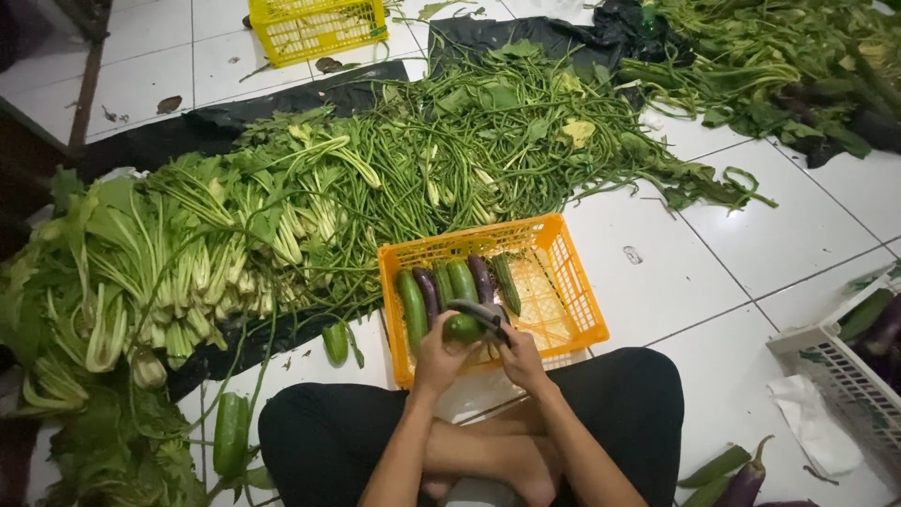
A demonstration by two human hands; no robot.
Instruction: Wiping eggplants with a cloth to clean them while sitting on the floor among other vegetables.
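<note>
My hands (pixel 474 343) worked close over the near rim of the orange crate (pixel 572 282), whose left half was filled with cucumbers and eggplants (pixel 450 286); its right half lay bare. To the right, open white tile floor (pixel 694 272) gave free passage as far as the white basket (pixel 845 376). On the left, leafy greens (pixel 169 263) and long beans (pixel 450 160) crowded right against the crate. A loose cucumber (pixel 231 434) lay beside my left knee.
</note>
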